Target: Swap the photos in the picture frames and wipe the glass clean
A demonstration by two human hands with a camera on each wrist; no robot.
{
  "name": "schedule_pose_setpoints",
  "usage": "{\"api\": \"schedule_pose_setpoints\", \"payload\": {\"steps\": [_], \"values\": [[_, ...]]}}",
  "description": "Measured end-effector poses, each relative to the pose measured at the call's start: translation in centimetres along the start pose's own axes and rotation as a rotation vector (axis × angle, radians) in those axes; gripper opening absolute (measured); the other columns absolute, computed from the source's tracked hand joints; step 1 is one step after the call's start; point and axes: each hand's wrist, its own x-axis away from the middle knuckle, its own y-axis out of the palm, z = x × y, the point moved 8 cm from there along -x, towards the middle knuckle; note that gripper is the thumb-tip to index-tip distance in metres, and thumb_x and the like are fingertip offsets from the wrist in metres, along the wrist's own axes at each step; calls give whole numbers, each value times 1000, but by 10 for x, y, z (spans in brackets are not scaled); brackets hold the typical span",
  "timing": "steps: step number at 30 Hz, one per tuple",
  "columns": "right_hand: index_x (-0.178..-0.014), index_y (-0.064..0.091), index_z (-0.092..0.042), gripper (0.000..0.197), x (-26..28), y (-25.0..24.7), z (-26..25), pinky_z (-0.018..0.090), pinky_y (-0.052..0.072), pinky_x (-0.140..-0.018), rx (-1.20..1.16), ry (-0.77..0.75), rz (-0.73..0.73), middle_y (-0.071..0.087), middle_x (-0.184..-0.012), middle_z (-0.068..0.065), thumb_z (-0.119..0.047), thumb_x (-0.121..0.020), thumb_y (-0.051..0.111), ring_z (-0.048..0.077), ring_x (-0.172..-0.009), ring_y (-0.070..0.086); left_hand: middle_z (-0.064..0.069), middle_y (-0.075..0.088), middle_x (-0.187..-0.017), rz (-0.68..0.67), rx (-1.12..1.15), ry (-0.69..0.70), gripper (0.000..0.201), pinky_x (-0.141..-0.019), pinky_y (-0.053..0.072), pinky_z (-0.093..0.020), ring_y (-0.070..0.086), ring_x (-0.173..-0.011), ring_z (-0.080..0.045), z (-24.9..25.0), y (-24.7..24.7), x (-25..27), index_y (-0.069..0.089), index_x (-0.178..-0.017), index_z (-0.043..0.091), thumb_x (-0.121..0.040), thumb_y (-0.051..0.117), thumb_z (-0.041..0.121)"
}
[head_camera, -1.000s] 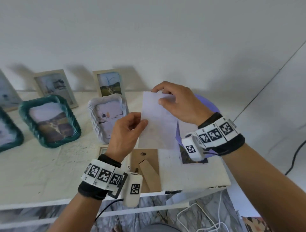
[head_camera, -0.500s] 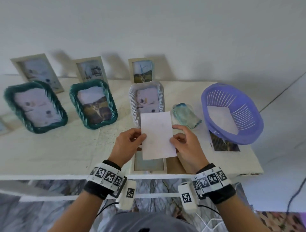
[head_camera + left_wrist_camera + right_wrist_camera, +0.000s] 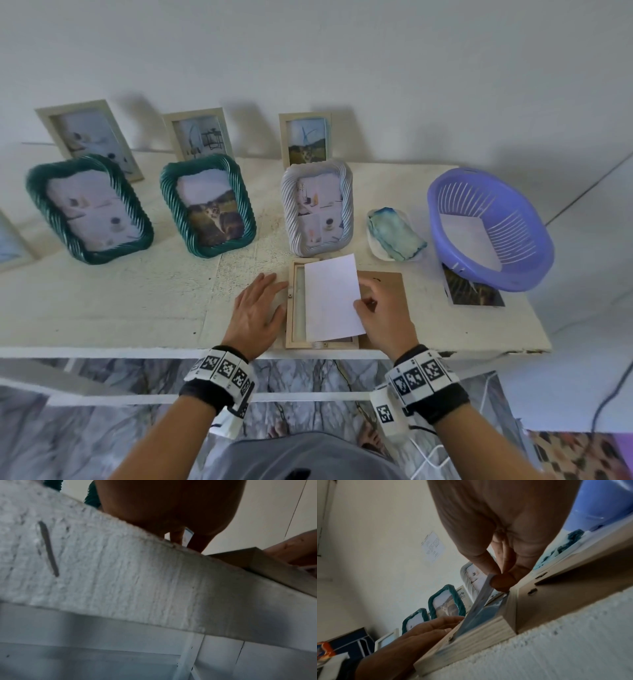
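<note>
The photo (image 3: 331,298), white back facing up, is lying tilted over the open wooden frame (image 3: 295,310), which is lying face down at the table's (image 3: 137,308) front edge. The right hand (image 3: 385,317) is pinching the photo's right edge between thumb and fingertips (image 3: 500,582), lifting that edge while the left edge is dipping into the frame recess. The left hand (image 3: 257,313) is resting flat on the table with fingers straight, fingertips touching the frame's left rail and gripping nothing. The brown backing board (image 3: 387,279) is lying just beside the frame, under the right hand. A folded cloth (image 3: 395,234) and a purple basket (image 3: 534,240) are sitting further right.
</note>
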Motion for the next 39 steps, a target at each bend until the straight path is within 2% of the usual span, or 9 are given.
{"api": "schedule_pose_setpoints", "payload": {"steps": [8, 14, 19, 23, 26, 28, 31, 34, 39], "values": [[-120, 60, -6, 28, 3, 13, -23, 30, 43, -68, 254, -54, 25, 61, -80, 5, -16, -95, 56, 19, -72, 54, -3, 44, -151, 35, -19, 7, 55, -117, 22, -40, 28, -147, -20, 2, 0, 3, 55, -137, 24, -92, 33, 48], [-117, 60, -11, 26, 3, 20, -36, 32, 43, -68, 444, -72, -52, 68, -96, 7, -25, -97, 51, 21, -84, 61, -4, 46, -150, 53, -45, 29, 55, -116, 27, -44, 32, -145, -22, 1, 0, 3, 56, -136, 23, -93, 36, 50], [-112, 59, -11, 24, 4, 21, -39, 27, 28, -58, 461, -133, -60, 66, -86, 5, -29, -98, 51, 15, -71, 52, -4, 47, -149, 76, -67, 46, 54, -115, 25, -39, 33, -145, -23, 0, 2, 3, 56, -136, 23, -94, 36, 50], [-115, 63, -16, 28, 2, 14, -29, 29, 45, -62, 400, -176, -39, 62, -73, -6, -35, -97, 52, 12, -65, 56, -3, 47, -150, 84, -79, 51, 54, -116, 25, -40, 33, -145, -22, -2, 2, 3, 55, -136, 23, -94, 35, 50], [-116, 62, -16, 25, 0, 0, -22, 19, 29, -49, 356, -192, 53, 44, -62, -13, -29, -95, 56, 5, -53, 42, -3, 46, -151, 90, -81, 59, 54, -116, 28, -44, 32, -145, -22, 0, 1, 4, 50, -141, 26, -95, 34, 48], [-117, 62, -19, 26, 2, -9, -24, 19, 29, -52, 422, -245, 92, 51, -74, -9, -30, -94, 58, 11, -65, 49, -3, 45, -151, 91, -79, 72, 52, -116, 28, -43, 31, -146, -22, 1, 1, 4, 48, -142, 30, -95, 34, 46], [-117, 64, -21, 29, 5, -13, -20, 30, 45, -65, 522, -253, 92, 58, -106, 3, -33, -90, 61, 24, -94, 54, -4, 46, -150, 91, -74, 80, 50, -115, 25, -39, 31, -146, -22, 2, 2, 5, 51, -141, 30, -95, 35, 45], [-119, 62, -20, 35, 7, -19, -7, 38, 49, -75, 663, -142, 89, 56, -117, 7, -37, -88, 59, 30, -101, 51, -4, 46, -150, 93, -76, 76, 50, -115, 25, -38, 31, -146, -21, 2, 2, 5, 52, -140, 30, -95, 35, 45], [-129, 49, -18, 45, 11, -21, 17, 39, 45, -85, 735, 54, 19, 47, -128, 12, -41, -91, 52, 32, -112, 44, -3, 46, -150, 98, -75, 74, 51, -115, 23, -37, 30, -146, -20, 2, 2, 5, 53, -139, 28, -95, 35, 45]]}}
